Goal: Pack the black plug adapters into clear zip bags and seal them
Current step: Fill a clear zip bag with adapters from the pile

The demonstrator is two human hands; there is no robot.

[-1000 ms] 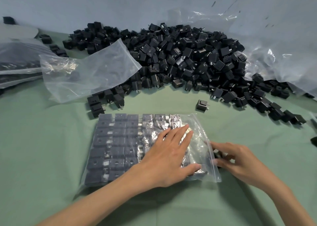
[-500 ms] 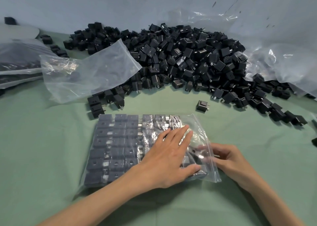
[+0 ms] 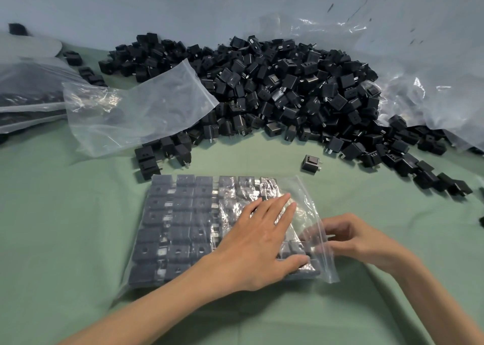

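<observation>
Black plug adapters (image 3: 183, 221) lie in neat rows inside the clear zip bag (image 3: 311, 200), flat on the green surface (image 3: 65, 227) before you. Your left hand (image 3: 259, 242) presses on the bag with straight fingers. Your right hand (image 3: 358, 240), at 3 o'clock of the bag, has curled fingers at its mouth; whether they grip something I cannot tell, it is blurred. The loose pile (image 3: 288, 90) lies at 12 o'clock.

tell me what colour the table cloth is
Pale green; the cloth shows best in the head view.
</observation>
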